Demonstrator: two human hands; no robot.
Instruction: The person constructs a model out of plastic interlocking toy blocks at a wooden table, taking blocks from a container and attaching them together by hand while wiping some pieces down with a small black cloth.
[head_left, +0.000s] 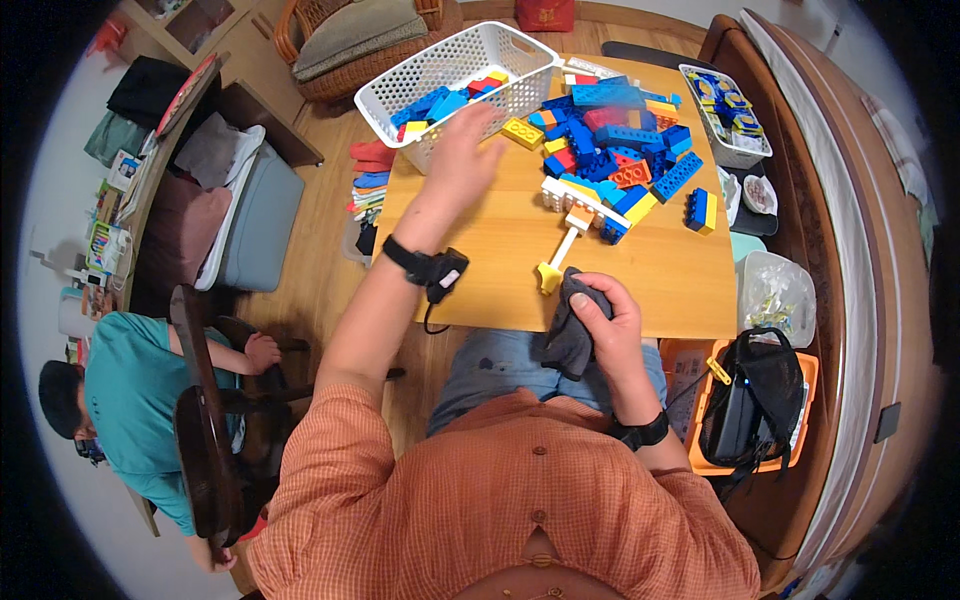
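Observation:
My left hand (pixel 462 158), somewhat blurred, reaches over the near right rim of a white perforated basket (pixel 440 68), thumb apart from the fingers and nothing visible in it. Red, blue and yellow toy bricks (pixel 432 106) lie inside that basket. Just right of the hand, a yellow brick (pixel 522 132) sits on the wooden table. At the table's front edge, my right hand (pixel 612 318) grips a dark grey cloth (pixel 570 335), which hangs partly over my lap. Close to the cloth lies a white stick-like toy piece with a yellow end (pixel 550 276).
A heap of building bricks (pixel 610 140) covers the far right of the table (pixel 490 265). Beyond its right edge stand a smaller white basket (pixel 745 155) of packets and a clear plastic bag (pixel 778 300). A person in a teal shirt (pixel 150 400) sits at the left.

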